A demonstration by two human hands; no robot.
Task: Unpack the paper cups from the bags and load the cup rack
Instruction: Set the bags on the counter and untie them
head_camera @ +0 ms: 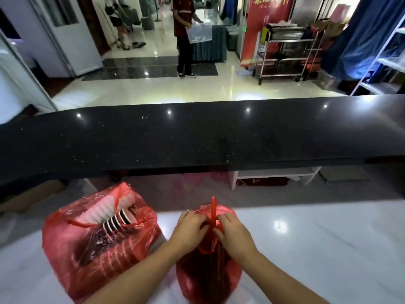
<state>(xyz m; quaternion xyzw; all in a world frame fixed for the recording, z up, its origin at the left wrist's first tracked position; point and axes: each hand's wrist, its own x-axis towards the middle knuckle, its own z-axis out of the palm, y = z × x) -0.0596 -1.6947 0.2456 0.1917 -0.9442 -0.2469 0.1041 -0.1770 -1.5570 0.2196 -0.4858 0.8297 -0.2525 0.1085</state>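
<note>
On a white counter (306,249), the left hand (190,227) and right hand (234,231) are both pinching the knot (212,220) of a tied red plastic bag (208,277). Just to its left, an open red bag (87,260) is showing stacked paper cups (114,222). The film is probably soft and slippery and the cups light and crushable, so working at the knot looks safest.

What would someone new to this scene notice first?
Two red bags sit at the bottom on a white surface. The open bag on the left shows a stack of cups, while the left hand and right hand pinch the knotted top of the tied bag beside it. A black counter spans the middle.
</note>
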